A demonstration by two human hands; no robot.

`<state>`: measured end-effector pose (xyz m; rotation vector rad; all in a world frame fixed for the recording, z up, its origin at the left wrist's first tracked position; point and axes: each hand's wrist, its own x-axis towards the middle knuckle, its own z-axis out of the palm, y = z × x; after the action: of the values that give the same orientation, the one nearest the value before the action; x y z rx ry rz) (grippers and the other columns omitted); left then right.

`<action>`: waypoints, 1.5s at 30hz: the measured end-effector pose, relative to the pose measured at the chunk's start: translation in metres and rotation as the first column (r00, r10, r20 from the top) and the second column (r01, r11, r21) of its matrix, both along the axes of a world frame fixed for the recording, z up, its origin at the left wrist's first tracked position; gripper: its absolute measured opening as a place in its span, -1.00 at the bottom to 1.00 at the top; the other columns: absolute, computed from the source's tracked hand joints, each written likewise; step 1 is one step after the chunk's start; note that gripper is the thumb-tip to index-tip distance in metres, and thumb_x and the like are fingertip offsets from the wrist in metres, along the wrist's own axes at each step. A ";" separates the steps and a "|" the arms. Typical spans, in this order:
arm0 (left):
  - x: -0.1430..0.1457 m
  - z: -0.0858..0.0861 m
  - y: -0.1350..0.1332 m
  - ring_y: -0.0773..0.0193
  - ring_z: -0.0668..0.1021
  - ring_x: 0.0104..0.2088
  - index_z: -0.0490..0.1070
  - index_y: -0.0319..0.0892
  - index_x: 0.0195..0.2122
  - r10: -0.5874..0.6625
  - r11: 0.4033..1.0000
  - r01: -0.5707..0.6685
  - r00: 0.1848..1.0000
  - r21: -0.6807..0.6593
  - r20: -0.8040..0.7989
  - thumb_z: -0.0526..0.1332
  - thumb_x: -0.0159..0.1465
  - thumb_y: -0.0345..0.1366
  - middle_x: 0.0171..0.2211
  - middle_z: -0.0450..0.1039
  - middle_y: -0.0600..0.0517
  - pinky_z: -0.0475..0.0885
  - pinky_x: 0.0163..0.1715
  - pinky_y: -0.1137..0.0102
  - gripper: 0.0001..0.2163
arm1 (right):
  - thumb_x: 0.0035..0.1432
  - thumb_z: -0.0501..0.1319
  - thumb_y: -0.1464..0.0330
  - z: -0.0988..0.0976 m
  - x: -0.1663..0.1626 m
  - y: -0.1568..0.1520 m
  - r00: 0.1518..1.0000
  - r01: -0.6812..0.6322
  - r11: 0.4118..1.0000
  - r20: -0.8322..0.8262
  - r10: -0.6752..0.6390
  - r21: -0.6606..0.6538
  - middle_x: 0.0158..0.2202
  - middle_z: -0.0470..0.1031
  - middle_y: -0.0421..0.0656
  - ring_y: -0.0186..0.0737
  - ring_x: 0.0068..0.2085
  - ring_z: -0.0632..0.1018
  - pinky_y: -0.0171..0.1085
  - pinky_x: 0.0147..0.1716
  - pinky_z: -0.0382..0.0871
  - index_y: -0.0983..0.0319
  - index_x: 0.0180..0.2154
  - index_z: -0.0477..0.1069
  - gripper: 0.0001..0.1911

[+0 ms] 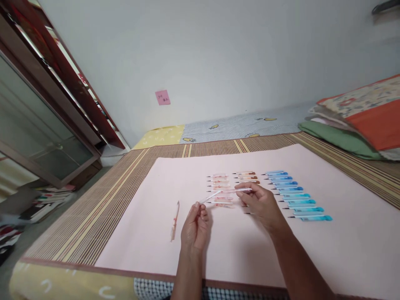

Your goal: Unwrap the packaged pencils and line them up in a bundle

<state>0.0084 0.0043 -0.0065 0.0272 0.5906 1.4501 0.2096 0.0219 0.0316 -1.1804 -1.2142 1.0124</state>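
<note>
Above the pink sheet (140,233), my left hand (195,227) pinches a slim white pen piece (212,196) between thumb and forefinger, slanting up to the right. My right hand (258,204) grips a translucent pinkish pen barrel (245,190), held nearly level. The ends of the two pieces meet or overlap around the middle; whether they touch I cannot tell. Beneath them lies a column of pens with pink-patterned barrels (218,181). Brown-ended pens (246,173) form a second column, partly hidden by my right hand. On the left, a lone pink-and-clear pen (175,221) lies apart.
Several blue pens (293,189) with dark tips lie in a column to the right. The sheet rests on a striped mat (125,179) over a bed. Folded bedding (346,137) is piled at far right; a pink note (163,97) is on the wall.
</note>
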 end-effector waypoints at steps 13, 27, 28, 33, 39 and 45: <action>0.001 -0.006 -0.001 0.49 0.47 -0.52 0.47 -0.33 -0.40 0.013 0.999 -0.008 0.995 0.048 -0.095 0.27 0.24 -0.51 -0.45 0.46 -0.03 0.41 -0.53 0.64 -0.93 | 0.03 0.33 0.13 0.009 -0.002 -0.005 0.999 -0.044 0.999 -0.004 0.044 0.031 -0.57 0.30 -0.26 -0.34 -0.53 0.30 -0.34 -0.59 0.17 0.23 -0.23 0.52 -0.66; 0.003 -0.001 -0.004 0.50 0.46 -0.57 0.42 -0.27 -0.44 -0.029 0.991 0.066 0.958 0.119 -0.285 0.47 0.05 -0.35 -0.49 0.50 0.02 0.33 -0.61 0.65 -0.78 | 0.05 0.34 0.14 0.006 -0.005 -0.004 0.973 -0.228 0.971 0.056 0.224 0.068 -0.49 0.40 -0.24 -0.31 -0.45 0.38 -0.32 -0.46 0.28 0.22 -0.27 0.52 -0.70; 0.003 0.000 -0.004 0.51 0.46 -0.57 0.41 -0.27 -0.44 -0.031 0.991 0.067 0.957 0.117 -0.289 0.47 0.05 -0.35 -0.49 0.50 0.02 0.33 -0.61 0.65 -0.77 | 0.06 0.34 0.16 0.004 -0.006 -0.003 0.970 -0.241 0.968 0.045 0.239 0.070 -0.48 0.41 -0.25 -0.31 -0.44 0.40 -0.32 -0.44 0.28 0.22 -0.26 0.52 -0.71; 0.002 0.001 -0.004 0.50 0.48 -0.55 0.43 -0.28 -0.42 -0.018 0.992 0.054 0.955 0.111 -0.296 0.50 0.00 -0.34 -0.48 0.52 0.01 0.34 -0.59 0.66 -0.75 | 0.07 0.35 0.20 -0.001 -0.005 -0.003 0.956 -0.295 0.955 0.000 0.295 0.043 -0.46 0.42 -0.26 -0.32 -0.41 0.41 -0.33 -0.40 0.28 0.21 -0.24 0.51 -0.75; 0.003 0.003 -0.004 0.49 0.45 -0.61 0.39 -0.26 -0.47 -0.036 0.993 0.076 0.921 0.088 -0.389 0.49 0.02 -0.26 -0.54 0.48 0.05 0.29 -0.65 0.64 -0.71 | 0.09 0.34 0.21 0.000 0.000 -0.005 0.943 -0.321 0.947 0.096 0.318 0.028 -0.40 0.47 -0.23 -0.27 -0.36 0.44 -0.31 -0.36 0.29 0.21 -0.25 0.52 -0.77; 0.003 0.006 -0.007 0.49 0.48 -0.55 0.44 -0.27 -0.45 -0.036 0.990 0.089 0.912 0.112 -0.408 0.51 -0.01 -0.28 -0.50 0.52 0.02 0.36 -0.56 0.64 -0.73 | 0.10 0.33 0.19 -0.003 0.004 -0.004 0.938 -0.301 0.953 0.175 0.300 -0.022 -0.38 0.54 -0.18 -0.25 -0.37 0.47 -0.29 -0.38 0.30 0.22 -0.24 0.53 -0.74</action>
<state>0.0117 -0.0025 -0.0007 0.4559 0.8245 1.4259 0.2141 0.0178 0.0290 -1.1194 -1.5723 1.1460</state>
